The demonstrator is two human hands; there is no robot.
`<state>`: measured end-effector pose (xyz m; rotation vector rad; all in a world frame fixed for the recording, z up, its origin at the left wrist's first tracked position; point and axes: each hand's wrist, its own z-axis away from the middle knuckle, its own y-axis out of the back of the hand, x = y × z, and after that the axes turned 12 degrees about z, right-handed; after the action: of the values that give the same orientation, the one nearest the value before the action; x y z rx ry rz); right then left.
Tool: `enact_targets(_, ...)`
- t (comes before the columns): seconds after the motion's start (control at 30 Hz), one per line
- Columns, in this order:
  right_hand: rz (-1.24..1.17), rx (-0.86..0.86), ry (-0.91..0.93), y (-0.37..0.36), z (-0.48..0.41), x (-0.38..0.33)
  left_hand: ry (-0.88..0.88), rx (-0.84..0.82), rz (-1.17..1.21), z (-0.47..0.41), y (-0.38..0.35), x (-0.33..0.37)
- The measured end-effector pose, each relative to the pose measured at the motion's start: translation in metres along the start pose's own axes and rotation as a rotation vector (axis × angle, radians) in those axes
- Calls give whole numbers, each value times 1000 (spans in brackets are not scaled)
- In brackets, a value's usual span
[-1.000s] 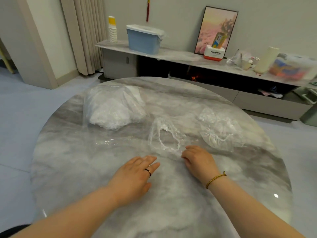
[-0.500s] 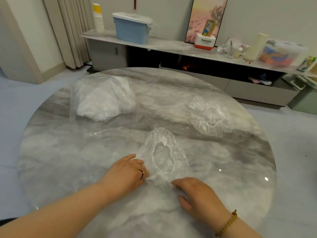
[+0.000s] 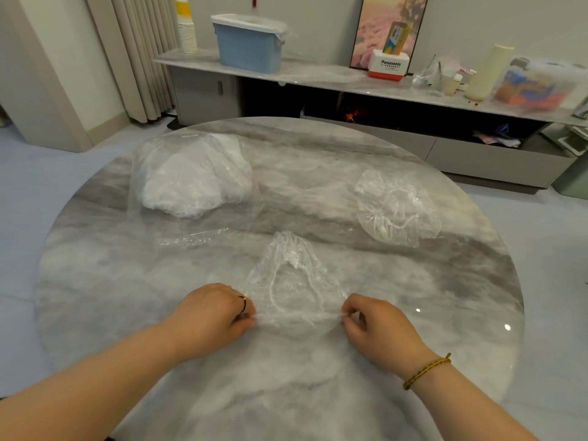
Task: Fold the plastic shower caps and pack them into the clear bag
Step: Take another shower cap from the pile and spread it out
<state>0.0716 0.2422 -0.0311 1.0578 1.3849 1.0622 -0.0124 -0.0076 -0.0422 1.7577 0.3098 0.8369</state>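
Head view: both forearms reached over the marble table (image 3: pixel 127 281).
Left hand (image 3: pixel 213 316): knuckles up, curled fingers pinched the near cap (image 3: pixel 292 281) at its left edge.
Right hand (image 3: pixel 375 326): fingertips pinched its right edge.
Caps: two loose; the far cap (image 3: pixel 397 208) lay well apart, rightward.
Clear bag (image 3: pixel 194 183): one, stuffed, far left.

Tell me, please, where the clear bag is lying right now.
In the head view, the clear bag lies on the far left of the marble table, left of the loose shower cap and beyond the left hand.
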Motion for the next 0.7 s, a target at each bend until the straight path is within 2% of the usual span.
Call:
enact_targets(0.13,-83,-82,-116,3,0,1,50,24,105,-1,3,9)
enact_targets(0.2,-80,-101,-145,2,0,-2,168,-37,137,-2,5,13)
enact_targets(0.37,-36,-46,-196,0,-4,-11,337,-100,274,-1,5,13)
enact_targets(0.6,62,-72,-232,-4,-7,-21,447,48,264,-5,2,19)
enact_targets(0.67,113,-9,-233,-5,-6,-25,450,63,188,-5,4,22)
enact_targets(0.7,156,102,-176,-9,-6,-25,457,73,141,-5,5,22)
